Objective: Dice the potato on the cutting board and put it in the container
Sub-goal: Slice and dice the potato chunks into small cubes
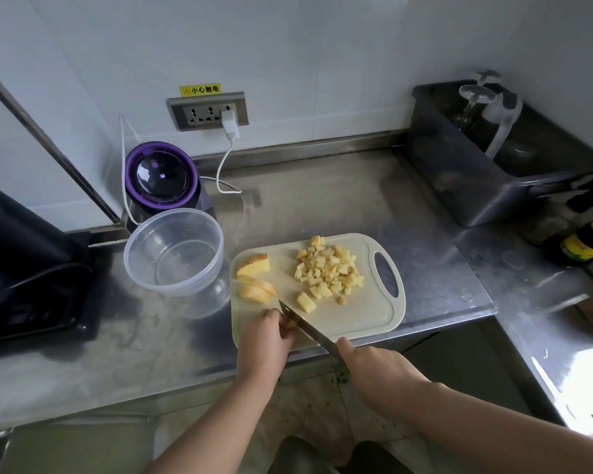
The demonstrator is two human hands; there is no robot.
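Note:
A pale cutting board [356,316] lies on the steel counter. On it sits a heap of diced potato [329,268], a larger chunk [254,263] and slices [257,290] at its left, and one block [305,302] near the knife tip. My left hand [267,340] curls its fingers over a small potato piece [291,323] at the board's front edge. My right hand [374,369] grips the knife [305,325], whose blade runs right beside the left fingers. The clear round container [144,268] stands left of the board and holds nothing.
A purple-rimmed appliance [161,177] with a white cable stands behind the container. A black device [24,268] is at far left. A dark bin [476,172] and bottles [589,239] occupy the right. The counter's front edge runs just below the board.

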